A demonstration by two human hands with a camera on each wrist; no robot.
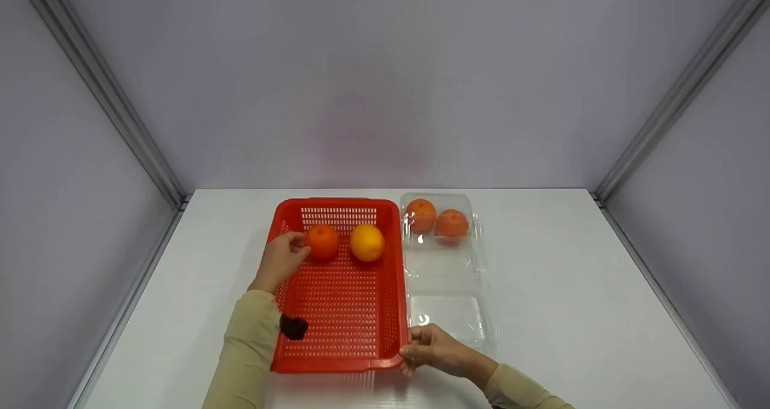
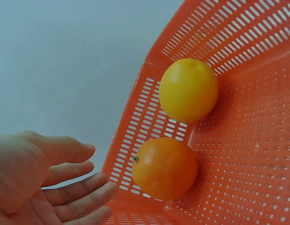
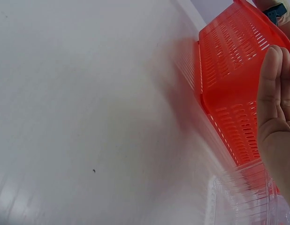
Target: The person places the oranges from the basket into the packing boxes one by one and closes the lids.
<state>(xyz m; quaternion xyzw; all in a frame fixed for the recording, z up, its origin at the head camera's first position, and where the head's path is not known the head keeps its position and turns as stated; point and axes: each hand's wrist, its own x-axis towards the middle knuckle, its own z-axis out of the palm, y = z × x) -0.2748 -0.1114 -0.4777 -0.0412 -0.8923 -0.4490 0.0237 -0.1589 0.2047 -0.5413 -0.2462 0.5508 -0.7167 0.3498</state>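
A red perforated plastic basket point(image 1: 337, 313) holds two fruits near its far end: an orange point(image 1: 322, 242) and a yellow citrus fruit point(image 1: 367, 243). My left hand point(image 1: 283, 258) is over the basket's left rim, beside the orange. In the left wrist view, its fingers are loosely extended with a gap to the orange point(image 2: 164, 168), whose small green stem end faces the hand. My right hand point(image 1: 436, 352) touches the basket's near right corner. The right wrist view shows its fingers fairly straight against the basket point(image 3: 229, 61); its fingertip contact is partly hidden.
Right of the basket lies a clear plastic tray point(image 1: 445, 270), with two orange fruits point(image 1: 436, 219) at its far end. Both rest on a white table point(image 1: 559, 289). Grey walls point(image 1: 385, 84) enclose the back and sides. A dark round item point(image 1: 293, 328) is at the left sleeve.
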